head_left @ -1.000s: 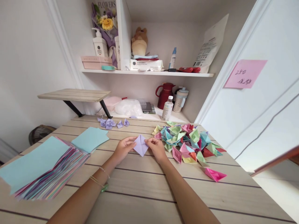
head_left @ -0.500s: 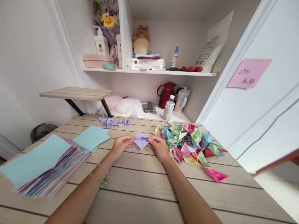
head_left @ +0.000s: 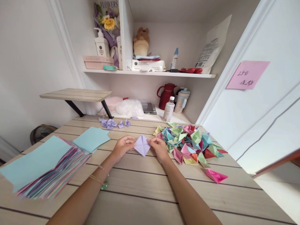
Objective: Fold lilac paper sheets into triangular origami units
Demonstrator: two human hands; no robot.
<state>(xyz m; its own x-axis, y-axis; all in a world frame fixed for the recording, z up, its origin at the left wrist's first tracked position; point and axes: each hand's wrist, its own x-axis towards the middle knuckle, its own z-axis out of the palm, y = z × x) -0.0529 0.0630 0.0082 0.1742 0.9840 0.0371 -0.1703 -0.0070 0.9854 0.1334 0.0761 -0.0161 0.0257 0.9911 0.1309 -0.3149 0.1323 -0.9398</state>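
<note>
A folded lilac paper piece [head_left: 142, 145] shaped like a diamond is held just above the wooden table [head_left: 145, 190]. My left hand [head_left: 123, 147] pinches its left corner and my right hand [head_left: 159, 147] pinches its right corner; both hands are closed on it. Right of my hands lies a heap of folded paper boats [head_left: 189, 142] in several colours, and one pink boat [head_left: 216, 175] sits apart nearer the front. A stack of coloured paper sheets [head_left: 44, 168] with a light blue top lies at the left.
A loose light blue sheet [head_left: 92, 139] lies by the stack. Small lilac folded pieces [head_left: 112, 123] sit at the table's back. Behind stand a water bottle [head_left: 168, 109], a red jug [head_left: 166, 95], shelves with bottles, and a pink note [head_left: 247, 75] on the right wall.
The lilac piece was flattened into a narrow shape half a second ago and now shows as a fuller diamond again. My hands have stayed in the same place.
</note>
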